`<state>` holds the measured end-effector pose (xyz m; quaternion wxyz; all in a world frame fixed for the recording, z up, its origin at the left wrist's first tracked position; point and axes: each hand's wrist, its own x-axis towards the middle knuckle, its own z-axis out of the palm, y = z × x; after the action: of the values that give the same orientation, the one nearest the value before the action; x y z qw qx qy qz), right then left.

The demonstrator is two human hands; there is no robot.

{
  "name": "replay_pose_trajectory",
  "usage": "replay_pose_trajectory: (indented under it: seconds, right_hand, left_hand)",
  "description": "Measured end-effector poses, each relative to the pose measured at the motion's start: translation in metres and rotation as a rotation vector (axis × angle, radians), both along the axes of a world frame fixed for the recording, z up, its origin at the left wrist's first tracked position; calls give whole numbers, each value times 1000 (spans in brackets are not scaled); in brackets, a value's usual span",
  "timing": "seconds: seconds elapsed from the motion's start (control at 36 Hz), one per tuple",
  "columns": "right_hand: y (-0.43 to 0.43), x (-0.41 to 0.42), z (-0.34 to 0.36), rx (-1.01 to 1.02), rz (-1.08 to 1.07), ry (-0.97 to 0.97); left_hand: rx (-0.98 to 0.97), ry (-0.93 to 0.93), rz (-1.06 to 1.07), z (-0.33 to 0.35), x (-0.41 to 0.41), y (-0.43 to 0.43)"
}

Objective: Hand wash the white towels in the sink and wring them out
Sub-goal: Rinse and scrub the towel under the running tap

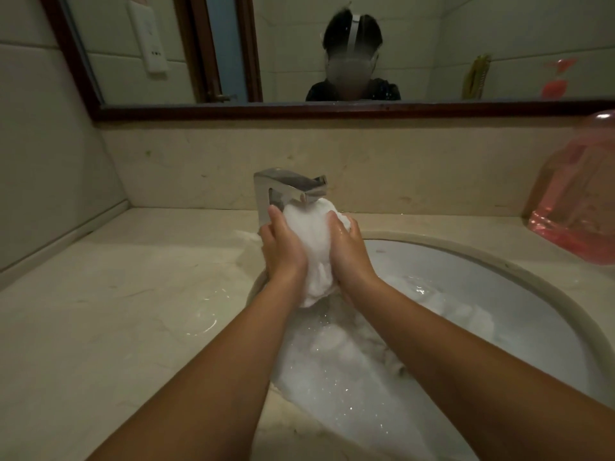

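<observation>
Between my palms sits a bunched white towel (311, 247), wet and lumpy, its top just under the tap (289, 188). My left hand (283, 247) and right hand (349, 251) curl round its sides and squeeze it from both flanks. Below my grip, more white cloth (349, 347) lies in sudsy water in the sink (499, 294). Left of my grip the stone counter (116, 311) is wet. Beyond it hangs a mirror (332, 108); far right stands a pink bag (579, 201).
</observation>
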<state>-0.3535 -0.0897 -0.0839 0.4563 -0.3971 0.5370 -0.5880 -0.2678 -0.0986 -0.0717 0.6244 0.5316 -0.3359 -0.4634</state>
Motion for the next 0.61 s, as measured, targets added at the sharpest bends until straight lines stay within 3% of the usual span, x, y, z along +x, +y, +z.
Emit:
replay_pose_trajectory:
  seconds: [0.17,0.39,0.61]
  right_hand:
    - [1,-4,-5,-5,-56,-30]
    - [8,-11,-1,-117,-50,79]
    - [4,-6,-6,-145,-69,138]
  left_hand:
    - [54,74,-103,-39,1,-36]
    - [122,104,-164,-14,-1,-14]
    - [146,16,-144,4,-2,7]
